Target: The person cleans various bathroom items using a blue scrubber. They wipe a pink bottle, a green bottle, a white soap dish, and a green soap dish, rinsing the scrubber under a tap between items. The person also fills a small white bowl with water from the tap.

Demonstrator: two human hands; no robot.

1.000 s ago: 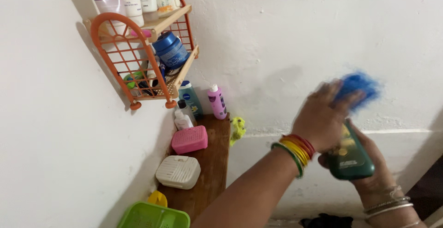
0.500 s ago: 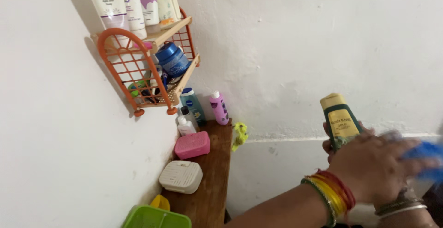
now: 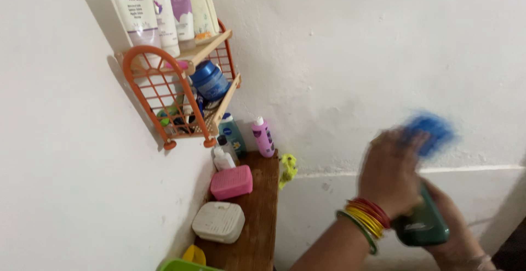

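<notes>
The right hand point(image 3: 446, 232) is wrapped around the lower body of a dark green bottle point(image 3: 423, 224), which sits low at about 4 o'clock in the view, in front of the white wall point(image 3: 356, 57). The left hand point(image 3: 392, 175), with red, yellow and green bangles point(image 3: 366, 221) at the wrist, is closed on a blue cloth point(image 3: 430, 131) (both badly blurred) and lies over the top of the bottle, hiding its cap. Half a second ago the bottle stood in plain view, yellow cap and label showing, while the left hand and cloth were lower, out at 3 o'clock near the frame edge; now the cloth has come up and over the bottle's top end, much as it was a second ago

Off at 9 o'clock from the hands, a wooden shelf point(image 3: 263, 216) in the corner carries a pink box point(image 3: 232, 182), a white box point(image 3: 218, 222) and a small pink bottle point(image 3: 263, 137). Above it at 11 o'clock hangs an orange wire rack point(image 3: 164, 93) with a blue jar point(image 3: 208, 80) and white tubes point(image 3: 137, 10). These have stayed put; only the view has shifted a little
</notes>
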